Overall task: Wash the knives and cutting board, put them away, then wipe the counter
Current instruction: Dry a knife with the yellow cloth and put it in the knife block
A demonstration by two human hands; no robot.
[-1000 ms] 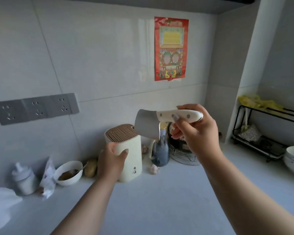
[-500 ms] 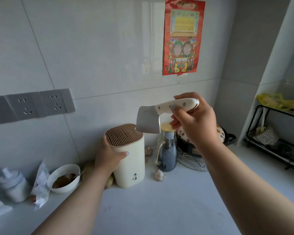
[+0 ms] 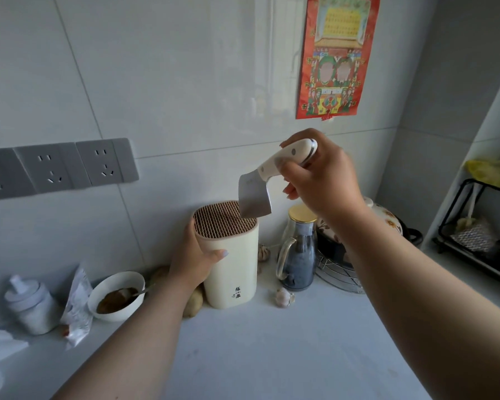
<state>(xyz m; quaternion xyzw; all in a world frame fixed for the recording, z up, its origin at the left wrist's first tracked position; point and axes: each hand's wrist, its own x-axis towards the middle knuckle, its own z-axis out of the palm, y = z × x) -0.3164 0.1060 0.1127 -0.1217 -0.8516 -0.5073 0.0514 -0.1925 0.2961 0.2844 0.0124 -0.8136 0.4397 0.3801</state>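
Note:
A cream knife block (image 3: pixel 231 272) with a brown honeycomb top stands on the grey counter (image 3: pixel 272 350) against the wall. My left hand (image 3: pixel 195 261) grips its left side. My right hand (image 3: pixel 321 177) holds a cleaver (image 3: pixel 254 197) by its cream handle, the blade pointing down. The blade's lower edge is at the right rear part of the honeycomb top. No cutting board is in view.
Right of the block stand a glass jug (image 3: pixel 298 258) with a gold lid and a floral pot (image 3: pixel 384 217) on a wire trivet. Garlic bulbs lie nearby. To the left are a bowl (image 3: pixel 116 295), a packet and a white jar (image 3: pixel 31 304). A black rack (image 3: pixel 479 241) stands at the right.
My right hand has turned the cleaver from level to blade-down and lowered it to the block's top. My left hand has kept its grip on the block.

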